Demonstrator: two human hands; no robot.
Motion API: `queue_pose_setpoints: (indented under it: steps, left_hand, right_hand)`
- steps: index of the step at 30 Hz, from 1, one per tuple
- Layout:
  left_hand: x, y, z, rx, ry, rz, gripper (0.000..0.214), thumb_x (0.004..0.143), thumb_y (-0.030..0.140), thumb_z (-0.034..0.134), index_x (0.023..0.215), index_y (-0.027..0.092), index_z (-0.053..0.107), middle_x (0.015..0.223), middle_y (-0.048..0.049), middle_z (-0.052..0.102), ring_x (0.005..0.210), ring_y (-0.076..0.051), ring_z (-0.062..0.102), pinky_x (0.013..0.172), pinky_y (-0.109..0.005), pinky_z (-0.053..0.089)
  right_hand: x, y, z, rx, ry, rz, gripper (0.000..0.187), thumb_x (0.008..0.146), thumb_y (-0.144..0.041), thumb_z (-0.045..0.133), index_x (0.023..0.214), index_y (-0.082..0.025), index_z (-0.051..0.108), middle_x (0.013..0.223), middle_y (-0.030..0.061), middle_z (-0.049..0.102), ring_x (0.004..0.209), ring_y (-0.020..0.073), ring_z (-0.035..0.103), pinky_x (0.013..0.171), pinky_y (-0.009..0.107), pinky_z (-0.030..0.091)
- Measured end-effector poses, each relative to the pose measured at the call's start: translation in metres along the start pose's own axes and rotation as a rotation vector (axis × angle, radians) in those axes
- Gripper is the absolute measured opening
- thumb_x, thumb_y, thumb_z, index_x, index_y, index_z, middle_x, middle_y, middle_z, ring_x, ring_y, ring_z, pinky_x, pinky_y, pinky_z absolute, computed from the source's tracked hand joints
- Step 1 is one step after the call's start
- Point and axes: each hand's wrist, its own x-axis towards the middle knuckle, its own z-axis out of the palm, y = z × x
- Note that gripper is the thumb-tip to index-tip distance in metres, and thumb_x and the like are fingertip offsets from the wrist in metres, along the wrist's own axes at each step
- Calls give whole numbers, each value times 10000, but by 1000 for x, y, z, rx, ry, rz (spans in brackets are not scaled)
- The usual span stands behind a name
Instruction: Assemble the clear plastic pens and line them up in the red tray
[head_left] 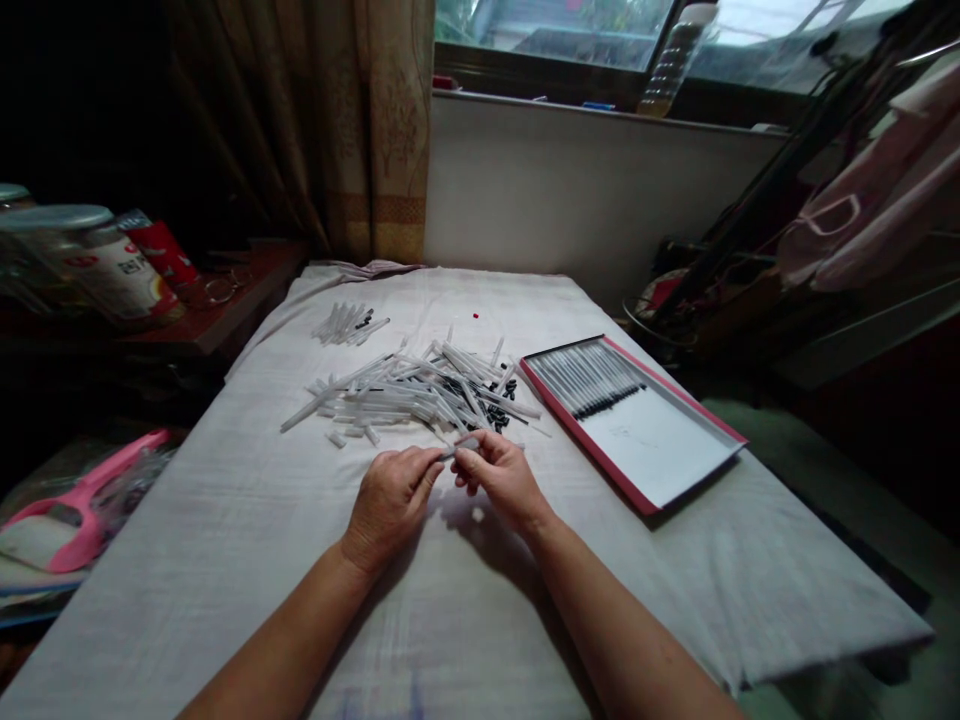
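Observation:
My left hand (394,497) and my right hand (501,474) meet above the near side of a heap of pen parts. Both are closed, fingertips pinching a small greyish pen part (448,453) between them; the fingers hide most of it. Just beyond, the heap of translucent pen barrels (375,405) lies loose on the cloth. Small black plugs (496,412) are scattered at its right side, with thin dark refills among the barrels. To the right, a shallow red-edged box (637,492) holds a row of black-tipped pens (592,372) at its far end.
A smaller group of clear caps (341,323) lies at the back left, and a tiny red piece (475,316) at the back. White cloth (247,560) covers the table. Jars (97,265) stand on a side shelf; a pink-handled object (90,505) is at far left.

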Motion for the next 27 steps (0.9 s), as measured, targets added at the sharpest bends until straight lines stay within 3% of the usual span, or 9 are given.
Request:
queue_pose_setpoints:
  steps: [5, 8, 11, 15, 17, 20, 23, 27]
  left_hand:
    - [2, -2, 6, -67, 7, 6, 302, 988, 336, 408, 1080, 195, 659, 982, -73, 754, 871, -195, 706, 777, -325, 530]
    - [-2, -8, 3, -87, -10, -31, 316, 973, 361, 432, 1162, 198, 627, 1023, -79, 743, 877, -190, 706, 799, -323, 542]
    - [-6, -18, -2, -131, 3, -103, 347, 964, 376, 430, 1202, 193, 605, 1020, -80, 734, 857, -175, 704, 784, -303, 557]
    - [-7, -37, -10, -113, 106, -258, 375, 950, 432, 434, 1141, 190, 647, 994, -75, 738, 890, -190, 704, 804, -302, 563]
    - [-6, -46, -11, -97, 186, -309, 396, 934, 461, 448, 1118, 183, 661, 996, -77, 739, 877, -198, 707, 814, -310, 565]
    - [-5, -57, -12, -53, 265, -381, 406, 913, 480, 463, 1096, 187, 678, 997, -73, 741, 892, -211, 706, 814, -316, 567]
    - [-5, -64, -10, -64, 279, -480, 433, 903, 492, 463, 1118, 182, 676, 999, -77, 742, 870, -209, 710, 796, -320, 571]
    - [-5, -67, -7, -101, 265, -567, 450, 889, 503, 475, 1143, 187, 670, 994, -76, 744, 845, -208, 715, 818, -338, 566]
  right_hand:
    - [3, -2, 3, -100, 4, -88, 296, 665, -446, 740, 806, -197, 666, 610, -28, 592, 520, 97, 513, 457, 210, 409]
    - [6, -21, -16, -177, 119, -171, 345, 724, -521, 683, 826, -193, 651, 665, 8, 626, 607, 139, 582, 474, 220, 432]
    - [16, -60, -65, -253, 266, -288, 402, 747, -566, 654, 887, -189, 637, 776, 52, 696, 655, 158, 627, 507, 232, 466]
    - [51, -109, -163, -557, 593, -416, 430, 759, -508, 638, 978, -143, 698, 745, 56, 705, 590, 148, 594, 509, 240, 451]
    - [74, -121, -206, -792, 728, -316, 385, 786, -414, 603, 1014, -130, 726, 780, 75, 724, 653, 173, 631, 579, 260, 473]
    - [104, -119, -245, -1235, 749, -20, 338, 759, -259, 602, 1049, -165, 750, 930, 99, 755, 826, 227, 680, 677, 275, 480]
    - [125, -107, -257, -1505, 721, 134, 370, 759, -218, 595, 1097, -182, 740, 1035, 103, 748, 929, 243, 681, 709, 267, 476]
    - [142, -93, -260, -1554, 709, 202, 320, 785, -238, 586, 1044, -157, 757, 1033, 127, 745, 936, 257, 682, 688, 276, 473]
